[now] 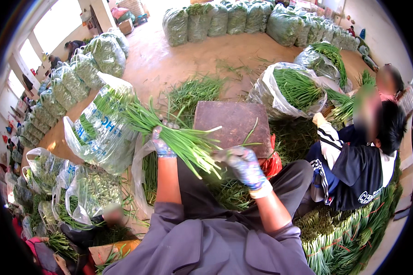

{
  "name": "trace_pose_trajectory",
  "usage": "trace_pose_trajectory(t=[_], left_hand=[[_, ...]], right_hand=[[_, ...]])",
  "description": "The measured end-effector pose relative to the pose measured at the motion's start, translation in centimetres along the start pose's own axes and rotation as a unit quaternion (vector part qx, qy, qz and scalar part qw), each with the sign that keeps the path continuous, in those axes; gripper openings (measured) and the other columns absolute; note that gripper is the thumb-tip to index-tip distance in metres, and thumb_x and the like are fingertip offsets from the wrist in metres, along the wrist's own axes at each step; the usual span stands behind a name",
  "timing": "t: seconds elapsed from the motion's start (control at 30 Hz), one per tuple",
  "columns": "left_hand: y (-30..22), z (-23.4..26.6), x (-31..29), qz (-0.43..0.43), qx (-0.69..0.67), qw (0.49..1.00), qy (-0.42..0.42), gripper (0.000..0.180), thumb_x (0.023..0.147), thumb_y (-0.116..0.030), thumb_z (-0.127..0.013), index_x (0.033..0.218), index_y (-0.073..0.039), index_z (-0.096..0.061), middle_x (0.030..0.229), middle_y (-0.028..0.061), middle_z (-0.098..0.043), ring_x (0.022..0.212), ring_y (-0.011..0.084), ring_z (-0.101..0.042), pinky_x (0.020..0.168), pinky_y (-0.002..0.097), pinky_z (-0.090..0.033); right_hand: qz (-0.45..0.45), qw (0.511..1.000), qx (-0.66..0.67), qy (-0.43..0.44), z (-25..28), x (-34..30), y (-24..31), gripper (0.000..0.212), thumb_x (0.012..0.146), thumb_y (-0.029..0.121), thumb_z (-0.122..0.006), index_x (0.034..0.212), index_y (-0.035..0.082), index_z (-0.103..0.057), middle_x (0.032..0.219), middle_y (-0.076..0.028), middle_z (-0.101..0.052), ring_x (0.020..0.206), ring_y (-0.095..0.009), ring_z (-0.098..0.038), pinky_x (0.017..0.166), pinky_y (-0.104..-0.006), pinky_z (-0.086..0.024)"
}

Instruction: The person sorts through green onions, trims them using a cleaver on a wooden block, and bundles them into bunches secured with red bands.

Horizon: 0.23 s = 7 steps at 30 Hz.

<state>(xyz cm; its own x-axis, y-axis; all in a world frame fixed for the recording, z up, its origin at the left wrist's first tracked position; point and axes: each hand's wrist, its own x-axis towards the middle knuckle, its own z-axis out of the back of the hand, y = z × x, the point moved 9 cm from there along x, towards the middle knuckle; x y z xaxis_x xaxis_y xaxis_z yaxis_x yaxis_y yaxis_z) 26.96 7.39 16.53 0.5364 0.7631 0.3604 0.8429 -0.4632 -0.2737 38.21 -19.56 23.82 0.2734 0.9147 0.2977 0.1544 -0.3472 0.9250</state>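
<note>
A loose bunch of long green garlic chives (179, 140) is held up over my lap, its pale stem ends fanned out to the right. My left hand (160, 143), in a patterned glove, is closed around the bunch near its middle. My right hand (243, 166), gloved the same way, is beside the stem ends with its fingers curled; motion blurs the fingertips, so whether they grip a stalk cannot be told. Just beyond both hands is a flat brown board (229, 121), with a stray chive stalk (251, 132) across its right part.
A big clear bag of chives (103, 133) stands at left, an open bag (293, 89) at far right. A person in a dark jacket (360, 160) sits at my right by stacked chive bundles (339, 233). Filled bags (234, 20) line the far floor. Loose greens (195, 94) lie ahead.
</note>
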Motion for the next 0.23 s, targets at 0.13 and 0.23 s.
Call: trace_pose_trajectory(t=[0.13, 0.23], left_hand=[[-2.1, 1.3, 0.2, -0.008, -0.024, 0.999, 0.031, 0.039, 0.085, -0.016, -0.060, 0.122, -0.007, -0.053, 0.096, 0.0040, -0.060, 0.087, 0.0203, -0.059, 0.086, 0.0414, -0.048], [-0.9, 0.8, 0.2, 0.001, -0.062, 0.997, 0.055, 0.045, 0.082, -0.020, -0.064, 0.123, -0.007, -0.052, 0.100, 0.0058, -0.061, 0.087, 0.0227, -0.061, 0.087, 0.0433, -0.048]], right_hand=[[-0.137, 0.990, 0.005, -0.028, 2.4, -1.3, -0.8, 0.039, 0.093, 0.029, -0.066, 0.112, -0.005, -0.066, 0.107, -0.017, -0.070, 0.104, -0.029, -0.067, 0.096, -0.0387, -0.051], [-0.114, 0.972, -0.201, -0.042, 2.2, -1.2, -1.9, 0.035, 0.094, 0.026, -0.066, 0.124, 0.007, -0.064, 0.113, -0.014, -0.069, 0.115, -0.028, -0.062, 0.100, -0.0388, -0.048]])
